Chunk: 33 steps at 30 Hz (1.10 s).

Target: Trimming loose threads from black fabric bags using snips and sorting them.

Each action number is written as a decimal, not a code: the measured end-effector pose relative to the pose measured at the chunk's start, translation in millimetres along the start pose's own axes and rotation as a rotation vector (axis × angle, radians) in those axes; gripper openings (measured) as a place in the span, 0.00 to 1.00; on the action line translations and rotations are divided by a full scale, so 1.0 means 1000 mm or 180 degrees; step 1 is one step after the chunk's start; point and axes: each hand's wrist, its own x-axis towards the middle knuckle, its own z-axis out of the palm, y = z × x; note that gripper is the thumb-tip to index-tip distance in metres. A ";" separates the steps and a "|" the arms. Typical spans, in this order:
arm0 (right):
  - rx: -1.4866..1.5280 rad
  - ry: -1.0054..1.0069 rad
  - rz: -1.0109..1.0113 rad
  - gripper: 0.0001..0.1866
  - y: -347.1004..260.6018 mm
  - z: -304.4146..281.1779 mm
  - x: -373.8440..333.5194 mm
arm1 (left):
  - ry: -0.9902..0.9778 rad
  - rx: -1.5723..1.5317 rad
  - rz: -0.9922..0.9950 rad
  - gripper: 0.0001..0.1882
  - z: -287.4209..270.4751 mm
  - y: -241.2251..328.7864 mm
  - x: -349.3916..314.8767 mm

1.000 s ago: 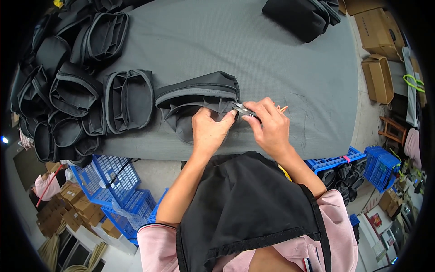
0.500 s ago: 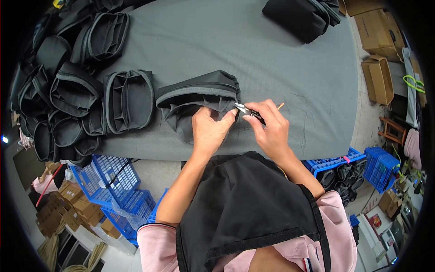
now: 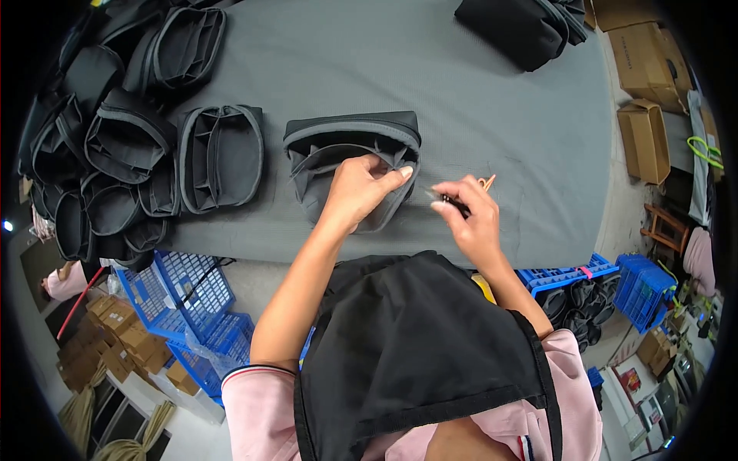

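Pouch [image 3: 327,165] (gaping) sits in left hand [image 3: 357,190], snips [image 3: 455,204] in right hand [image 3: 475,213].

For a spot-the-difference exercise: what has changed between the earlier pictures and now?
The right hand has drawn the snips rightward, clear of the pouch. The pouch has shifted rightward and its opening shows more. The left hand still holds the pouch; the neighbouring pouch stayed put.

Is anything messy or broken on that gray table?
Nothing looks spilled or broken. The black pouches on the left look messy because they're heaped against each other. Faint dark marks on the table cover, right of the right hand, look odd; I can't tell whether they're scratches or threads.
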 end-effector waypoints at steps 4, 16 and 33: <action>-0.0045 -0.0299 -0.0262 0.10 -0.011 0.002 -0.009 | 0.0018 -0.0102 -0.0008 0.22 0.003 -0.001 0.002; -0.0405 -0.0176 -0.0544 0.11 -0.011 0.010 -0.004 | -0.0076 -0.0111 -0.0117 0.26 0.002 0.001 0.000; 0.0936 -0.0463 0.0396 0.14 0.020 0.036 0.009 | 0.0059 0.1352 0.1150 0.40 0.000 0.002 -0.054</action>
